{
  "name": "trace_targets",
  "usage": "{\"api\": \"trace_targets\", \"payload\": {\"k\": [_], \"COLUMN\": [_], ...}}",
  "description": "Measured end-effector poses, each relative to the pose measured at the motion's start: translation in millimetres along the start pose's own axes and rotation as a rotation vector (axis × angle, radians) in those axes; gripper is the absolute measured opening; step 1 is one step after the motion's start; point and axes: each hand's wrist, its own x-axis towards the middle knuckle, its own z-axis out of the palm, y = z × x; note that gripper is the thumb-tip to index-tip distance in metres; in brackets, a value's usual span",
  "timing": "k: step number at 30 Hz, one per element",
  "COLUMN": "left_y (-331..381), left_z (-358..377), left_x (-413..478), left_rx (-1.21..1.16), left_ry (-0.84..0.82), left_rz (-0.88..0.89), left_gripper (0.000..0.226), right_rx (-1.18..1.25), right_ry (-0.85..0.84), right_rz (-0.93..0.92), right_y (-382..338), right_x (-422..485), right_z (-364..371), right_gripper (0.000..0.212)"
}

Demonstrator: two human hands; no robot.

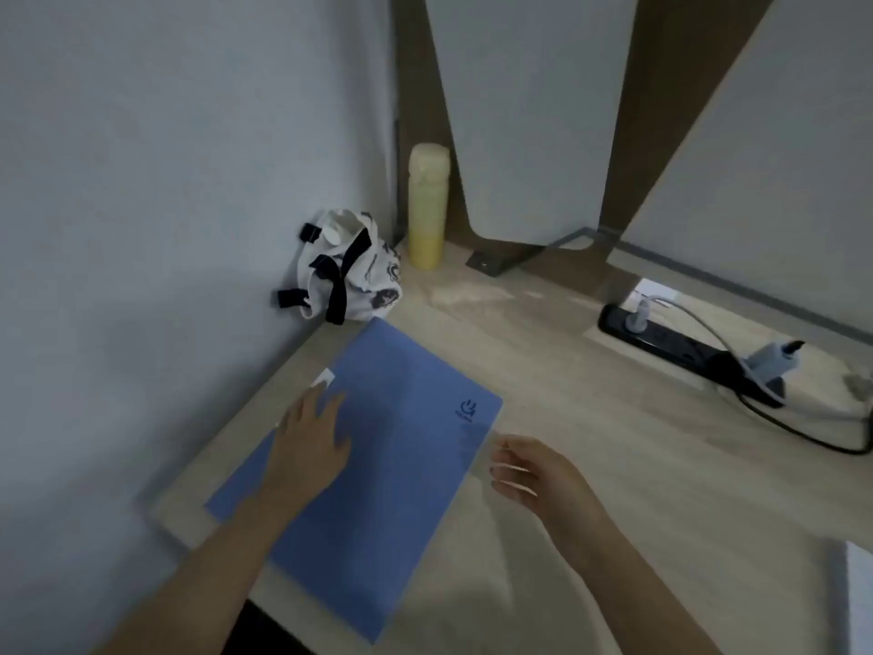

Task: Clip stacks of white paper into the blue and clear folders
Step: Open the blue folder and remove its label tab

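A closed blue folder (392, 446) lies flat and slanted on the wooden desk (590, 418), near its left edge. A small white corner of paper (323, 378) sticks out at the folder's far left side. My left hand (312, 442) rests flat on the folder's left half, fingers straight and pointing toward that white corner. My right hand (534, 470) hovers just off the folder's right edge with loosely curled fingers and holds nothing. A white sheet edge (860, 598) shows at the lower right of the frame. No clear folder is visible.
A white bag with black straps (352, 271) sits in the back left corner beside a tall yellow bottle (427, 205). A black power strip (680, 347) with plugs and cables lies at the right rear. Walls close the left and back.
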Motion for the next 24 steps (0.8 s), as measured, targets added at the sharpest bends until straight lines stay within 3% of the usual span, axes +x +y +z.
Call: {"api": "trace_targets", "payload": {"k": [3, 7, 11, 14, 20, 24], "left_y": [-17, -20, -12, -6, 24, 62], "left_z": [2, 7, 11, 16, 34, 50], "left_x": [2, -5, -15, -19, -25, -33], "left_rx": [-0.069, -0.115, -0.144, -0.208, -0.615, -0.623], "left_ry": [0.03, 0.044, 0.125, 0.172, 0.002, -0.099], "left_rz": [-0.162, -0.184, -0.168, -0.22, -0.334, -0.227], "left_gripper": [0.068, 0.067, 0.061, 0.051, 0.014, 0.033], "right_rx": [-0.105, -0.204, -0.192, -0.129, 0.015, 0.002], "right_ry": [0.065, 0.038, 0.004, 0.088, 0.268, 0.393], "right_rz": [0.072, 0.191, 0.178, 0.122, 0.08, 0.049], "right_y": [22, 45, 55, 57, 70, 78], "right_x": [10, 10, 6, 4, 0, -12], "right_z": [11, 25, 38, 32, -24, -69], "right_gripper": [0.019, 0.039, 0.028, 0.019, 0.022, 0.016]}}
